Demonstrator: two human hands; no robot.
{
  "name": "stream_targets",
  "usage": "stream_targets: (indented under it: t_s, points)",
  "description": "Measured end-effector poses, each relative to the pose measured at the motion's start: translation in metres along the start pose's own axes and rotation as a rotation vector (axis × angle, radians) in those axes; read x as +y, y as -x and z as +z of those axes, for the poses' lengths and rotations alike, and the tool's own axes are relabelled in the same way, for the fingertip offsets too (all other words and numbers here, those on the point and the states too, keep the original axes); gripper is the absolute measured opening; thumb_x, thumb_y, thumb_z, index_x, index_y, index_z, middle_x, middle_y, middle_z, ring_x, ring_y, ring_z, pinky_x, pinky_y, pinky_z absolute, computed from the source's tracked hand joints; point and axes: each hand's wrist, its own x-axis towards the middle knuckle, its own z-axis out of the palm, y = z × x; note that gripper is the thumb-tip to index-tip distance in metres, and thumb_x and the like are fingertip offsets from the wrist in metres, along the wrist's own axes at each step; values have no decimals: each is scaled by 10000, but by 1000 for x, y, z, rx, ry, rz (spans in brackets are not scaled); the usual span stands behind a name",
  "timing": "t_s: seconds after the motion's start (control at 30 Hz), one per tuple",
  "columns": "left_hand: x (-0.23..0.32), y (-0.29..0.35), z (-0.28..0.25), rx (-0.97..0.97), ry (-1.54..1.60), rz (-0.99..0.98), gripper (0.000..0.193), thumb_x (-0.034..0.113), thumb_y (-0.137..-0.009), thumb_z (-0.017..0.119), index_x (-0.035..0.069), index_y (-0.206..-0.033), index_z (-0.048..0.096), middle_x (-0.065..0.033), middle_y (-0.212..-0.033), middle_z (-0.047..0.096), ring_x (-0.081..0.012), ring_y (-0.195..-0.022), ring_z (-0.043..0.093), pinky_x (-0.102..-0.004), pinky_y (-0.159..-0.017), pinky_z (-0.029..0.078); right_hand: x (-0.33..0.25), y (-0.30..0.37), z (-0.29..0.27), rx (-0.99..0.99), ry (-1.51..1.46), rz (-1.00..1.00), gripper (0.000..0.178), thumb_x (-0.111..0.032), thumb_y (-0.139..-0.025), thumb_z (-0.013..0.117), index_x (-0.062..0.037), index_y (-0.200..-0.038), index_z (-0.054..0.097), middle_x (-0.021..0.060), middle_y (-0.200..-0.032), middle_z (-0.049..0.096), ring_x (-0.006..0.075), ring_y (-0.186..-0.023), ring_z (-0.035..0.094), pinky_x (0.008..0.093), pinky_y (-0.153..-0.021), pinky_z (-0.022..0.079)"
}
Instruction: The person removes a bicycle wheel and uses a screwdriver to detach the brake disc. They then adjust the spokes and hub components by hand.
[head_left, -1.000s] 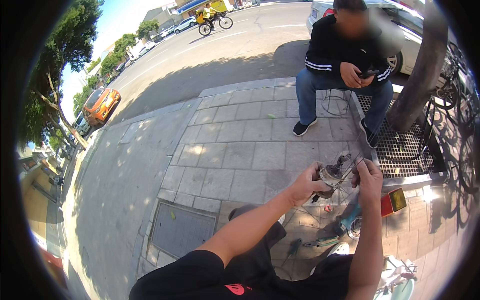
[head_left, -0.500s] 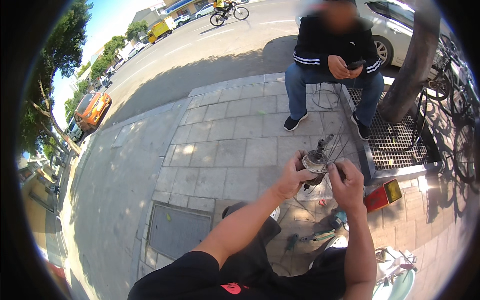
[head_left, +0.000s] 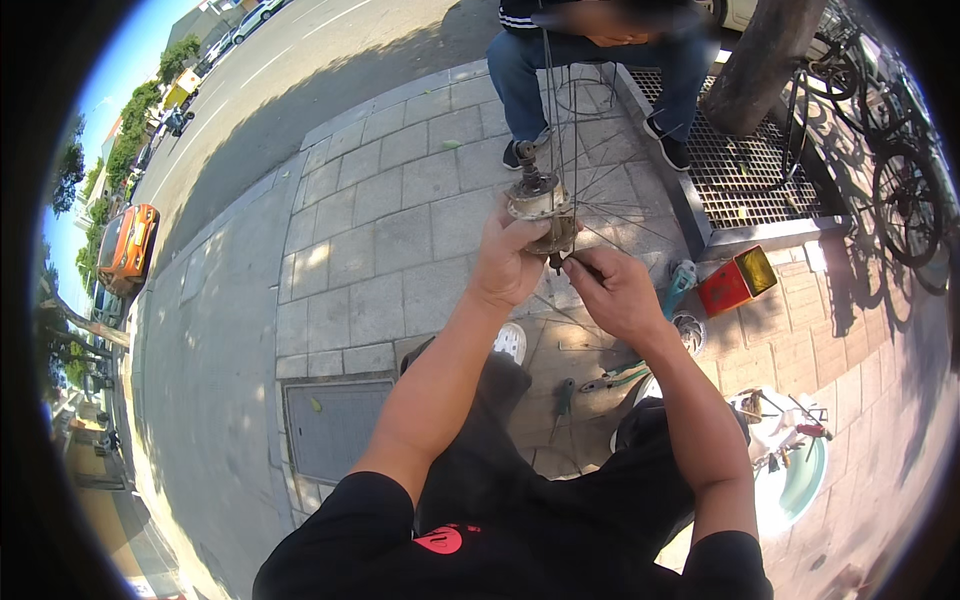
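Note:
A worn metal bicycle wheel hub stands nearly upright in front of me, its axle end pointing up. My left hand is wrapped round the hub body from the left. Several thin spokes rise from the hub, and others fan out to its right and below. Just right of the hub's lower end, my right hand is closed in a pinch on a spoke; the exact grip is partly hidden by the fingers.
Below my hands lie pliers and a green-handled tool. At right are a red box and a pale green basin with tools. A seated person faces me beside a tree trunk and metal grate; bicycles stand far right.
The view has shifted, so the surroundings sit higher and further left. The hub remains in my left hand. My right hand has moved from the hub's upper side down to its lower end.

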Motion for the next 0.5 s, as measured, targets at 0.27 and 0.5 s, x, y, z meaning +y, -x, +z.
stream_targets:
  t_s: [0.27,0.5]
  points:
    - [18,-5,-12,-26,6,38,446,88,-873,638,13,-1301,538,-173,-1115,692,-381,-1029,715,-459,-829,575,39,25,8,-680,574,198,319,-365,-880,676,-70,-941,781,195,-974,755,393,-962,722,490,-872,566]
    - [19,-3,-19,-82,-33,31,487,162,-883,648,-48,-1317,578,-223,-1122,720,-403,-1079,692,-452,-834,558,26,10,-23,-494,192,256,362,-354,-920,712,-22,-1053,771,153,-956,761,262,-921,738,397,-826,564]
